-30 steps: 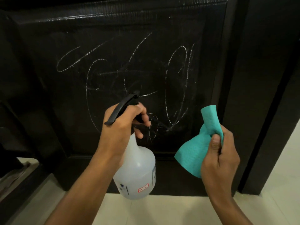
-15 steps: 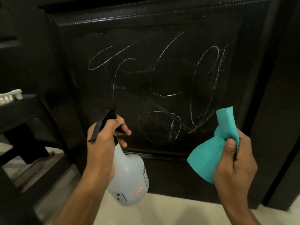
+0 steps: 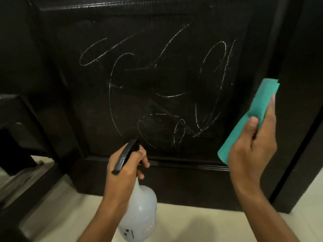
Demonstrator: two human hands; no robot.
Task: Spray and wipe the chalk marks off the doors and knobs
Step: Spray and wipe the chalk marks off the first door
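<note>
White chalk scribbles (image 3: 157,95) cover the lower panel of a dark door (image 3: 52,49). My left hand (image 3: 125,165) grips the neck of a translucent spray bottle (image 3: 139,215) with a black trigger head, its nozzle pointing at the bottom of the panel. My right hand (image 3: 253,147) holds a folded teal cloth (image 3: 258,109) raised to the right of the marks, thumb pressed on its front, a little off the door surface. No knob is in view.
A dark door frame (image 3: 297,119) runs down the right. Pale tiled floor (image 3: 192,224) lies below the door. At the left stands a dark piece of furniture (image 3: 21,130) with a gap beneath it.
My right hand has lifted the cloth higher and unfolded its grip toward the door's right side. My left hand with the bottle sits lower and more central. The view shifted slightly right.
</note>
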